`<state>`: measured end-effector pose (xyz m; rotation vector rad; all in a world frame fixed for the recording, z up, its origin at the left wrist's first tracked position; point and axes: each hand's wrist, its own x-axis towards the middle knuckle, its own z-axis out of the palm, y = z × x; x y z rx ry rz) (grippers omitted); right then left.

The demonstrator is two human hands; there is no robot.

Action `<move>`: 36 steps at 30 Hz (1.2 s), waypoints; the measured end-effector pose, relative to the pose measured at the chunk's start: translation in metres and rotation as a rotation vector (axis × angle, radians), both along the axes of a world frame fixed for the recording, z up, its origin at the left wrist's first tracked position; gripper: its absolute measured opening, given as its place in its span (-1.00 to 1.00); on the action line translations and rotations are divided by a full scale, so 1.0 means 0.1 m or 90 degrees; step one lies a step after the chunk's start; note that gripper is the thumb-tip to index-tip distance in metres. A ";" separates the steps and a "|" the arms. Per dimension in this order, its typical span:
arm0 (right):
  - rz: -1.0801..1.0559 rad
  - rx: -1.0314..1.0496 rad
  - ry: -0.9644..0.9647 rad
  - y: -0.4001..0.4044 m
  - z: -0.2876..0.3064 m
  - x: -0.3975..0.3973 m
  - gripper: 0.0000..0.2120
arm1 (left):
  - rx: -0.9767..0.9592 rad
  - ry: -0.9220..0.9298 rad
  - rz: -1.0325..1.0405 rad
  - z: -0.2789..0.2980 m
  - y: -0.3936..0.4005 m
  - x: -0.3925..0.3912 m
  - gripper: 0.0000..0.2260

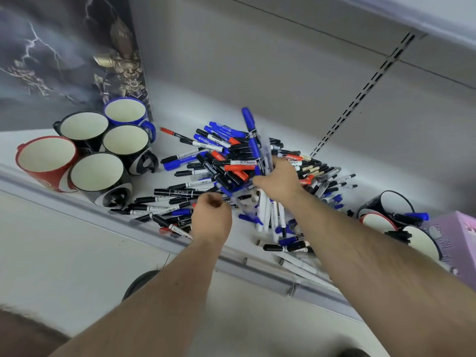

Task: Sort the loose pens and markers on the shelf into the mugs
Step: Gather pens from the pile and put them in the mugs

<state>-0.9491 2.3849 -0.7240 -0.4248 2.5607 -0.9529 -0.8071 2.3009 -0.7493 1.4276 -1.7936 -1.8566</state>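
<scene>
Left, five empty mugs (87, 153); right hand (277, 180) clutching several blue pens (253, 143); left hand (211, 217) clenched.

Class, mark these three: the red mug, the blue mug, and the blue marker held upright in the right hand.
red mug (38, 176), head view, outer red wall.
blue mug (144, 117), head view, blue outer wall.
blue marker (248, 119), head view, its upper cap end.

storm-art poster (51, 60) back left | purple box (458, 235), perhaps tissues, right
</scene>
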 end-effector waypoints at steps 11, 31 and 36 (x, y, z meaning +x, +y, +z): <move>-0.229 -0.231 -0.052 0.03 0.35 -0.20 -0.85 | 0.140 0.058 -0.089 0.11 0.10 -0.03 -0.76; -0.320 -0.259 -0.442 0.45 0.53 0.39 -0.89 | 0.243 0.098 -0.516 0.57 0.46 -0.11 -0.36; -0.387 -0.271 -0.484 0.55 0.29 0.61 -0.51 | 0.223 0.044 -0.517 0.49 0.61 0.11 -0.83</move>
